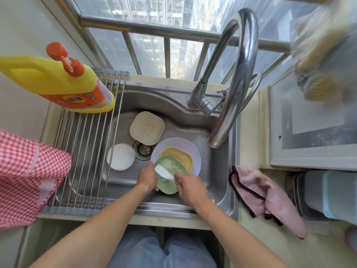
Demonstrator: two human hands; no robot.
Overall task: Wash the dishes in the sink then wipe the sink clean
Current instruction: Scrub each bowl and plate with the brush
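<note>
Head view: scrubbing the green squarish plastic plate in the stainless steel sink.
Left hand grips the plate's rim just in front of the drain; right hand is curled round a white scrubbing brush. Yellow, lilac, beige and white dishes around the drain look unwashed; judging by this, washing is early and wiping is not yet begun.

Yellow-and-grey bundle top right: blurred, cut by edge. Round lilac plate mostly covered. White brush's bristles partly hidden.
</note>
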